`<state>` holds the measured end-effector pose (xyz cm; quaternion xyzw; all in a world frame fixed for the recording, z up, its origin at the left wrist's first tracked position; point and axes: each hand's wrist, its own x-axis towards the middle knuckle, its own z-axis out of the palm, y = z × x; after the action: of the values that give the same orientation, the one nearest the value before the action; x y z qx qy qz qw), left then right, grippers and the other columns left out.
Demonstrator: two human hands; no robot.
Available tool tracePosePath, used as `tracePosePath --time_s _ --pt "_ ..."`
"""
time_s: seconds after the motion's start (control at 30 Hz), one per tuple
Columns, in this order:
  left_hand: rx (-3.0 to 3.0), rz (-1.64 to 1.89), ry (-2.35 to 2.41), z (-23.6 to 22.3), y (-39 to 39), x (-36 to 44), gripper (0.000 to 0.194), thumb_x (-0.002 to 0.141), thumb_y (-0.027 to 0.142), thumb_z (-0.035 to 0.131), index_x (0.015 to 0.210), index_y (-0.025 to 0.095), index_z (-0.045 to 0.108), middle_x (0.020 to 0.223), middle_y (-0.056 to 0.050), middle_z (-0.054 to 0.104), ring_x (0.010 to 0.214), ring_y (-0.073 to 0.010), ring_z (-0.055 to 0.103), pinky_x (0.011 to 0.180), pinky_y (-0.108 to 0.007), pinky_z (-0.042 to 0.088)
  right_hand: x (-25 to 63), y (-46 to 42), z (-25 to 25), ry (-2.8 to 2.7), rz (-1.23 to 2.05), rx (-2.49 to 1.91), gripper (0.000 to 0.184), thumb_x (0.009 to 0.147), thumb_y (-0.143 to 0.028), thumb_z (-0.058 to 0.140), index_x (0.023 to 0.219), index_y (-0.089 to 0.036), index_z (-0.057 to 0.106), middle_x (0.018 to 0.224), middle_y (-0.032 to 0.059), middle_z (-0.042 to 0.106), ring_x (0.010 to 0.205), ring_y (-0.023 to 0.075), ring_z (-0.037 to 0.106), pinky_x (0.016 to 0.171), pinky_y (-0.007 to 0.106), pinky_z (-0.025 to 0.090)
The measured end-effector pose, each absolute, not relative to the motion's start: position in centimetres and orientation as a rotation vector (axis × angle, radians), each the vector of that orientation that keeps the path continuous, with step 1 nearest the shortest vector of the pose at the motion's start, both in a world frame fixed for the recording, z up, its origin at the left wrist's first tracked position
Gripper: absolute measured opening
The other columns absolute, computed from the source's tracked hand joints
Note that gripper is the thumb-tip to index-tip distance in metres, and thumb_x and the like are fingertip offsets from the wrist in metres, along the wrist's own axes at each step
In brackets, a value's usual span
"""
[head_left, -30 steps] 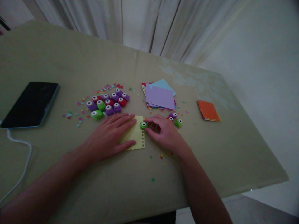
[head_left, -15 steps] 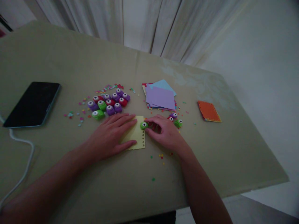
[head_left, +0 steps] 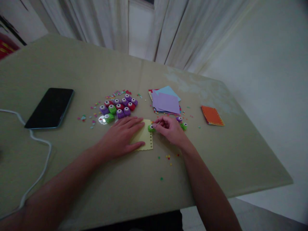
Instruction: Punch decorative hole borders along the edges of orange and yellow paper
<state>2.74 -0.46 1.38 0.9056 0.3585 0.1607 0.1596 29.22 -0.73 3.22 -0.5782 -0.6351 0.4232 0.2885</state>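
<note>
My left hand (head_left: 126, 134) lies flat with fingers spread over a pale yellow sheet of paper (head_left: 146, 141), pressing it to the table. Small punched shapes line the sheet's right edge, and its lower edge is scalloped. At the upper right edge of the sheet sits a green craft paper punch (head_left: 151, 128) with a white top. My right hand (head_left: 169, 129) is closed at this punch, thumb and fingertips against its right side. Partly behind the right hand stand a purple punch (head_left: 179, 119) and another green punch (head_left: 184, 126).
Several purple, red and green punches (head_left: 120, 106) cluster beyond my left hand, with paper confetti (head_left: 83, 117) around them. A stack of coloured paper (head_left: 168, 103) lies behind my right hand. An orange card (head_left: 212, 115) rests at right; a dark tablet (head_left: 50, 108) with a white cable (head_left: 50, 147) at left.
The view has shifted a little, so things on the left appear further right. My right thumb and fingers have drawn closer together beside the green punch. The left hand stays on the sheet.
</note>
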Motion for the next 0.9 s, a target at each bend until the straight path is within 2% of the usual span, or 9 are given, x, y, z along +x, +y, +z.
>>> tracePosePath --time_s 0.17,0.33,0.5,0.67,0.77,0.9 --pt "2.594 0.469 1.026 1.2 -0.5 2.8 0.070 0.101 0.060 0.061 0.156 0.018 0.056 0.162 -0.015 0.055 0.149 -0.0353 0.050 0.126 -0.053 0.037 28.9 0.1 3.5 -1.699 1.262 -1.544 0.035 0.086 -0.050 0.079 0.097 -0.017 0.070 0.081 0.0004 0.067 0.069 0.0140 0.058 0.061 0.026 0.044" --pt "2.603 0.489 1.018 1.1 -0.5 2.8 0.071 0.101 0.060 0.061 0.157 0.016 0.056 0.162 -0.016 0.056 0.148 -0.0353 0.050 0.126 -0.053 0.037 28.9 0.9 4.3 -1.741 1.355 -1.571 0.033 0.084 -0.046 0.079 0.095 -0.018 0.066 0.075 -0.0017 0.064 0.064 0.0128 0.056 0.059 0.025 0.042" --pt "2.593 0.512 1.024 1.2 -0.5 2.9 0.068 0.099 0.056 0.065 0.156 0.020 0.057 0.161 -0.015 0.057 0.147 -0.0346 0.052 0.125 -0.052 0.037 28.7 1.4 5.4 -1.713 1.467 -1.700 0.035 0.084 -0.047 0.080 0.090 -0.021 0.056 0.064 -0.0073 0.052 0.054 0.0099 0.044 0.047 0.020 0.029" --pt "2.587 0.489 1.018 1.4 -0.5 3.0 0.069 0.099 0.056 0.064 0.155 0.017 0.056 0.161 -0.016 0.057 0.147 -0.0355 0.051 0.125 -0.053 0.037 28.3 1.7 6.1 -1.672 1.573 -1.820 0.038 0.086 -0.048 0.079 0.085 -0.023 0.050 0.058 -0.0108 0.040 0.047 0.0077 0.032 0.043 0.019 0.020" --pt "2.591 0.461 1.032 1.5 -0.5 3.0 0.069 0.100 0.055 0.062 0.155 0.015 0.056 0.162 -0.016 0.056 0.148 -0.0356 0.050 0.126 -0.052 0.036 28.2 1.9 6.2 -1.649 1.637 -1.830 0.039 0.087 -0.048 0.078 0.083 -0.024 0.048 0.057 -0.0115 0.038 0.045 0.0069 0.026 0.042 0.020 0.017" --pt "2.589 0.467 1.042 1.5 -0.6 3.1 0.068 0.100 0.055 0.062 0.155 0.016 0.057 0.162 -0.016 0.056 0.148 -0.0350 0.050 0.126 -0.051 0.036 28.1 1.8 6.6 -1.636 1.715 -1.800 0.040 0.088 -0.049 0.078 0.082 -0.024 0.047 0.058 -0.0112 0.038 0.045 0.0067 0.025 0.043 0.021 0.015"
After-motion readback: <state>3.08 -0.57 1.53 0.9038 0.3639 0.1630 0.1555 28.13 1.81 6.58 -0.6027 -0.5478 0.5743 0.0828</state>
